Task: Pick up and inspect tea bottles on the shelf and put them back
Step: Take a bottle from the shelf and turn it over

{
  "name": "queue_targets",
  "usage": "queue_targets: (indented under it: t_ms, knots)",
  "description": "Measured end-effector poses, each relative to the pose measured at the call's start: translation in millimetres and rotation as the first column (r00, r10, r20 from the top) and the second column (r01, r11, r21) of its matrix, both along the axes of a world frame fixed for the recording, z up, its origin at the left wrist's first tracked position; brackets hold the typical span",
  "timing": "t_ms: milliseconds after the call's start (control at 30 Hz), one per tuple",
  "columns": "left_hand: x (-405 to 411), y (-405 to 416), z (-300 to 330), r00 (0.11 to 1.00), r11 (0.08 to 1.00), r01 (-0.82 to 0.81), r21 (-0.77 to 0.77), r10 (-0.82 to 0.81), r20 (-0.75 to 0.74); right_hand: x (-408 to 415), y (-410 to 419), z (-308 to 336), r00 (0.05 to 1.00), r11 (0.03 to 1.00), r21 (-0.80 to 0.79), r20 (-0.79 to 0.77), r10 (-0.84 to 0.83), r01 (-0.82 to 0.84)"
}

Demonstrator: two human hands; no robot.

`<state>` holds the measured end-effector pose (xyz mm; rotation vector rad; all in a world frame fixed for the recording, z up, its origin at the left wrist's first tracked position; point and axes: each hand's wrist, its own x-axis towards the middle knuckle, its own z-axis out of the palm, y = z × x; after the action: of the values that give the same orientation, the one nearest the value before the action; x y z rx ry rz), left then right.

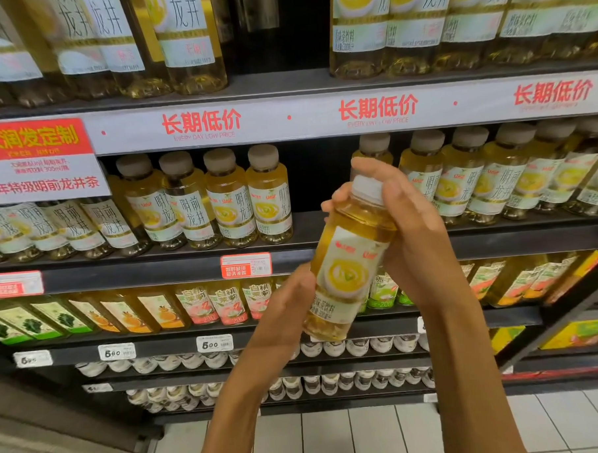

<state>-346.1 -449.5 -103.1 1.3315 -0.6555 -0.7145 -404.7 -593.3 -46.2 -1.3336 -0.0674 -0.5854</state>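
A yellow tea bottle (pixel 348 258) with a white cap and a white label is held in the air before the shelf, its top tilted to the right. My right hand (pixel 407 228) wraps round its neck and upper body from the right, fingers over the cap. My left hand (pixel 287 305) grips the lower left side of the bottle. Behind it, the middle shelf (pixel 189 262) holds a row of like tea bottles (pixel 228 198), with a dark gap in the row just left of my right hand.
An upper shelf carries larger tea bottles (pixel 186 43) above a white price strip (pixel 286 117). Lower shelves hold juice and peach tea bottles (pixel 222 305) and rows of white-capped bottles (pixel 332 382). White floor tiles (pixel 334 437) lie below.
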Motion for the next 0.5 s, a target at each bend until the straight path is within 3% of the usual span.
queue_targets:
  t_ms: [100, 300, 500]
  knots:
    - [2, -2, 2, 0.996, 0.998, -0.058, 0.000, 0.057, 0.065, 4, 4, -1, 0.997, 0.994, 0.079, -0.036, -0.067, 0.069]
    - [2, -7, 9, 0.977, 0.990, -0.139, -0.027, 0.141, 0.160, 6, 6, 5, 0.996, 0.996, 0.073, -0.073, -0.053, 0.058]
    - [0, -1, 10, 0.998, 0.999, -0.046, -0.017, 0.046, -0.036, 11, 3, 4, 0.997, 0.994, 0.101, -0.071, -0.027, 0.035]
